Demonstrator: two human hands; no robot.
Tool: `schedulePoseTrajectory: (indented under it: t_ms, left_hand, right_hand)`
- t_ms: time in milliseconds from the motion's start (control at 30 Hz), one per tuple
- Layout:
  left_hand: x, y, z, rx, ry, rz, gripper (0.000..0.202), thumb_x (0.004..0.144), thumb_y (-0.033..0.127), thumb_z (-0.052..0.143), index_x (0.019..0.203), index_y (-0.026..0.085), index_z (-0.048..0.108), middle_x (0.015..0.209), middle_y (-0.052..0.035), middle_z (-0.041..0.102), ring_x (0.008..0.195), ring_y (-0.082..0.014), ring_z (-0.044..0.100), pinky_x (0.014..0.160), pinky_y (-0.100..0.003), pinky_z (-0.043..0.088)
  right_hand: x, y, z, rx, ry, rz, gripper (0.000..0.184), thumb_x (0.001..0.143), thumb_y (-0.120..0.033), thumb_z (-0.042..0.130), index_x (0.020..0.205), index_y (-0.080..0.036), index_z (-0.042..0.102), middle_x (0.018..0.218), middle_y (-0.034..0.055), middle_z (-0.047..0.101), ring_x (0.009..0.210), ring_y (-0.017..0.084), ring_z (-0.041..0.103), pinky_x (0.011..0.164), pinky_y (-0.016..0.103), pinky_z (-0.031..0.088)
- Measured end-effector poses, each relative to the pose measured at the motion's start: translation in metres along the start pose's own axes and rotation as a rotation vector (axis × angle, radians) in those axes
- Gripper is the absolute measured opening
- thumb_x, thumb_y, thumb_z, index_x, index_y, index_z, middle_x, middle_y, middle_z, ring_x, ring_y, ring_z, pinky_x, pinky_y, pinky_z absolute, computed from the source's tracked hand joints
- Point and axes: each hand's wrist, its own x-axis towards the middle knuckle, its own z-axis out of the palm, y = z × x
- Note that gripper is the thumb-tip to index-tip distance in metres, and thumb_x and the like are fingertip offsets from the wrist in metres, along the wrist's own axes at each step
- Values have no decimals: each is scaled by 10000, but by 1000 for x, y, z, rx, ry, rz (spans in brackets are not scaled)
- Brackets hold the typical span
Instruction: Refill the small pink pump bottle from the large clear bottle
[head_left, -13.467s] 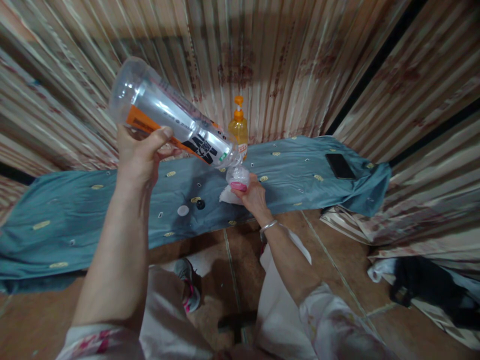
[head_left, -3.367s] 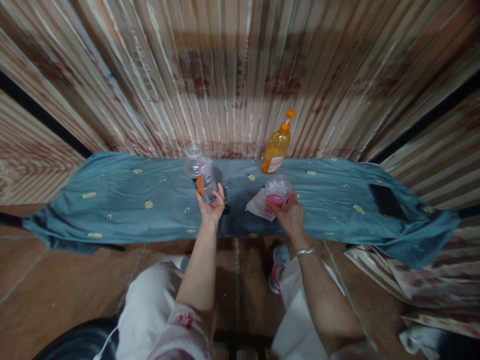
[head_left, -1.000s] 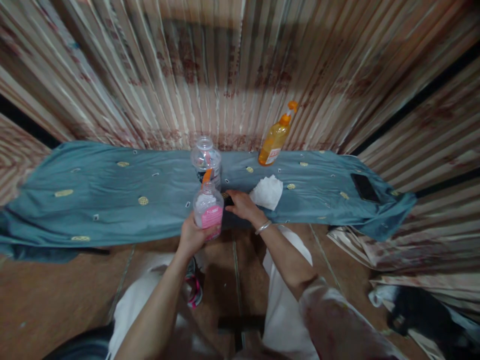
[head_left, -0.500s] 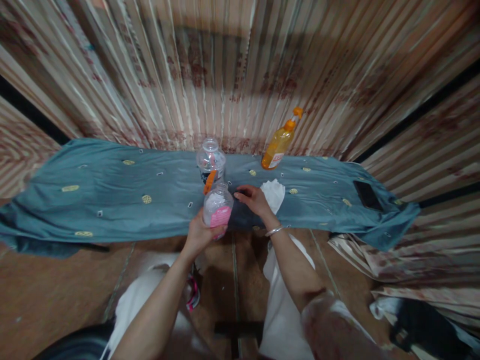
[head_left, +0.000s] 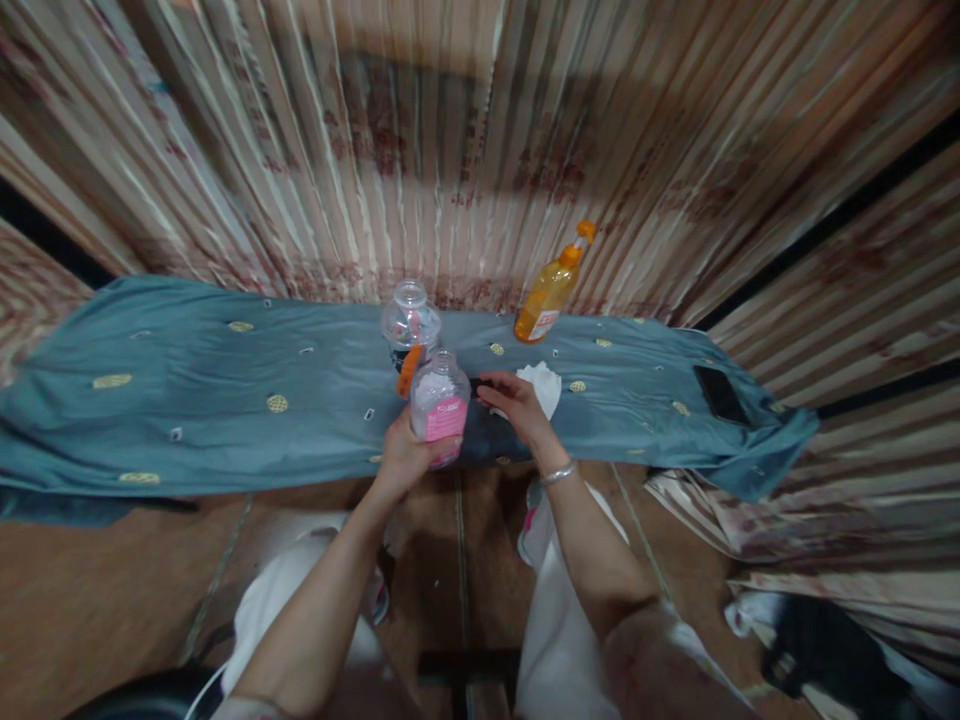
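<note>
My left hand (head_left: 405, 458) is wrapped round a small clear bottle with a pink label (head_left: 441, 405) and holds it upright over the near edge of the blue cloth (head_left: 225, 400). The bottle's mouth has no cap on it. Just right of the bottle, my right hand (head_left: 519, 405) pinches a small black cap (head_left: 481, 384) in its fingertips. A white tissue (head_left: 544, 381) lies on the cloth behind that hand. Behind the small bottle stands a larger clear bottle with an orange label (head_left: 409, 328), also without a cap.
An orange pump bottle (head_left: 548, 293) stands at the back against the striped curtain (head_left: 480, 150). A black phone (head_left: 720, 394) lies on the cloth at the far right. Crumpled fabric and a dark bag (head_left: 825, 640) lie on the floor to the right.
My right hand has taken the black cap up off the cloth and brought it beside the small bottle. My left hand has raised the bottle a little.
</note>
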Motion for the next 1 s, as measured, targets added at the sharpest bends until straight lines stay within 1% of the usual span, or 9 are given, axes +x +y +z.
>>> schedulePoseTrajectory:
  t_ms: [100, 200, 267, 367, 467, 567, 733, 867, 1000]
  left_hand:
    - [2, 3, 2, 5, 12, -12, 546, 439, 352, 807, 915, 144, 641, 835, -51, 694, 754, -227, 634, 707, -343, 507]
    - [4, 6, 3, 9, 23, -22, 514, 437, 343, 800, 884, 144, 643, 800, -43, 693, 719, -216, 631, 687, -331, 504]
    - [6, 7, 4, 12, 36, -27, 497, 433, 340, 797, 864, 144, 643, 786, -43, 692, 706, -213, 630, 674, -326, 503]
    - [7, 7, 4, 11, 50, -33, 494, 435, 351, 790, 859, 145, 643, 777, -47, 694, 690, -214, 629, 656, -325, 504]
    - [8, 5, 3, 10, 58, -33, 487, 440, 359, 785, 856, 147, 645, 772, -47, 695, 682, -214, 629, 651, -327, 503]
    - [8, 2, 2, 8, 55, -33, 480, 439, 356, 787, 846, 144, 646, 783, -56, 695, 694, -218, 630, 660, -330, 500]
    - [8, -2, 1, -11, 40, -35, 504, 436, 361, 796, 863, 139, 645, 808, -68, 695, 709, -221, 631, 662, -334, 503]
    - [7, 3, 3, -34, 21, -40, 517, 416, 376, 813, 846, 141, 647, 789, -57, 697, 693, -216, 634, 671, -336, 511]
    - [3, 6, 9, -55, -15, -49, 510, 397, 382, 823, 814, 147, 646, 762, -48, 694, 675, -212, 633, 655, -332, 513]
  right_hand:
    - [-1, 9, 4, -474, 46, -99, 242, 724, -328, 707, 923, -193, 678, 848, 8, 716, 763, 154, 636, 739, 285, 491]
    - [-5, 14, 15, -900, -58, -138, 220, 818, -256, 621, 1020, -172, 648, 933, 59, 719, 836, 191, 650, 768, 297, 472]
    - [-8, 17, 24, -1079, -148, -171, 202, 847, -214, 576, 1029, -149, 636, 978, 101, 712, 911, 219, 650, 787, 300, 464]
    - [-10, 18, 32, -1139, -195, -184, 203, 842, -170, 566, 1029, -125, 630, 1010, 138, 701, 984, 243, 638, 819, 307, 458]
    - [-8, 13, 24, -1132, -191, -183, 302, 849, -239, 592, 1131, -130, 591, 1089, 135, 686, 1003, 231, 637, 846, 303, 462]
    - [-5, 3, -3, -1157, -43, -113, 398, 879, -319, 568, 1223, -122, 538, 1170, 138, 659, 1027, 220, 634, 897, 311, 461]
    - [-5, -7, -62, -1322, 270, 91, 513, 829, -273, 628, 1281, -71, 494, 1233, 199, 613, 1148, 281, 583, 972, 362, 435]
    - [-6, 1, -84, -1334, 281, 113, 575, 827, -308, 625, 1321, -72, 448, 1302, 198, 561, 1201, 281, 545, 1003, 359, 416]
    - [-2, 11, -85, -1342, 285, 159, 797, 771, -441, 676, 1396, -81, 337, 1459, 243, 354, 1319, 314, 420, 1032, 388, 386]
